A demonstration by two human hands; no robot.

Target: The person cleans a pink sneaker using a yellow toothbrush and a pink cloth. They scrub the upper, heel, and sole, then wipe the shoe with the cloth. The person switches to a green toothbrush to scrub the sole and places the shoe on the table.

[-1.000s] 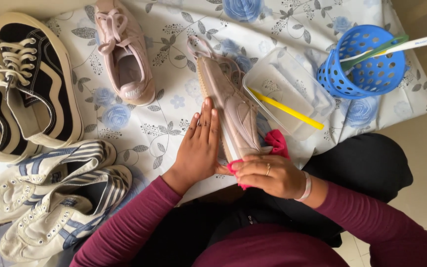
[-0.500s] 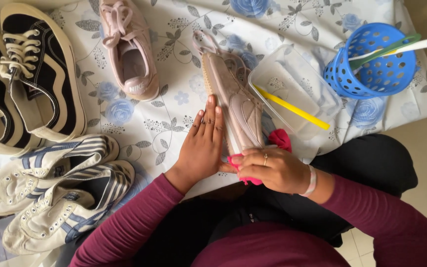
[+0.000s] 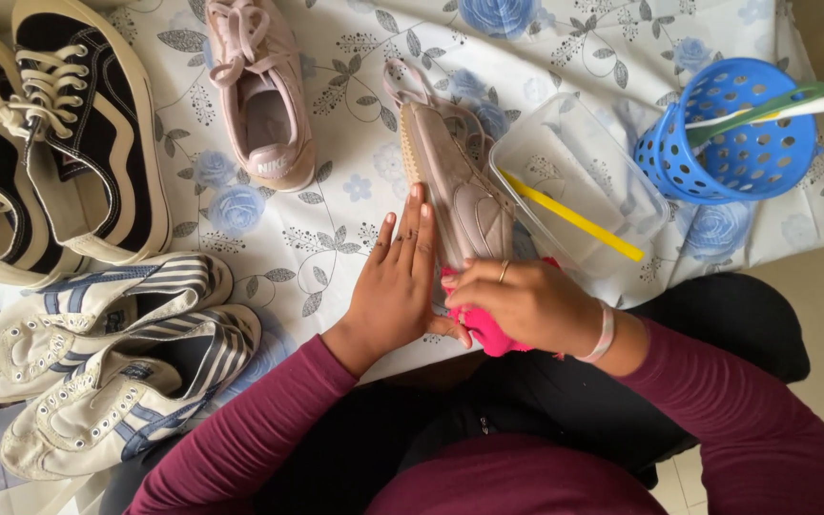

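Clear tub (image 3: 565,181): rectangular, transparent plastic, standing on the floral tablecloth (image 3: 336,238) just right of the held shoe; it holds one yellow stick (image 3: 574,217), lying diagonally (its type cannot be told).
Blue basket (image 3: 731,133): round, perforated, tipped on its side at the right end of the cloth; a green-and-white handle (image 3: 784,103) juts out of its mouth toward the right edge.
Held shoe (image 3: 455,176): pale pink sneaker, turned on its side with the tan sole edge facing left, toe toward the person, laces and heel loop pointing away.
Shoe position: centre of the cloth, between the left hand and the clear tub.
Pink cloth (image 3: 484,319): bright pink, bunched at the shoe's near end.
Right hand (image 3: 522,300): fingers curled shut around the pink cloth, pressing it onto the toe of the shoe (a ring and a pale wristband show).
Left hand (image 3: 398,277): flat and open, fingers together, laid along the shoe's left side, touching the sole edge.
Matching sneaker (image 3: 261,91): pale pink, upright, well left of the held one.
Black sneakers (image 3: 45,133): pair at the left edge.
Striped sneakers (image 3: 112,358): white pair with blue stripes, lower left.
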